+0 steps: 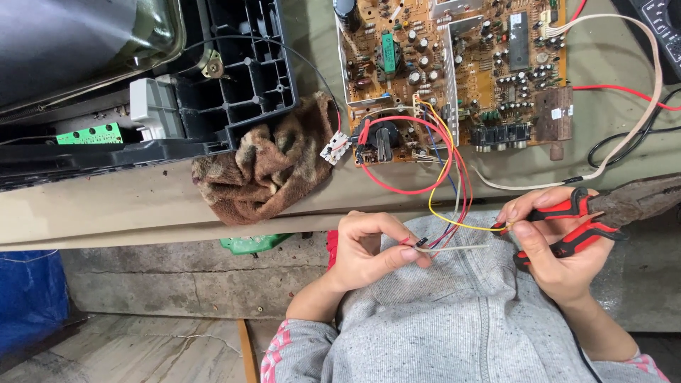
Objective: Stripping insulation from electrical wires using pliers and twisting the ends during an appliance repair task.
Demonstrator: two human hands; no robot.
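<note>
My left hand (369,248) pinches a bundle of thin coloured wires (447,206) between thumb and forefinger, over my grey-clad lap. The wires run up to a yellow-brown circuit board (454,71) lying on the bench. My right hand (557,248) grips rusty pliers (624,206) by their red and black handles, and its fingertips also touch the end of a yellow wire (472,225). The plier jaws point right, away from the wires. A pale wire end sticks out between the two hands.
A brown rag (266,167) lies on the bench edge beside a black plastic casing (234,71) with a glass tube at top left. Beige, red and black cables (638,106) trail at the right. A blue bag (28,298) sits on the floor.
</note>
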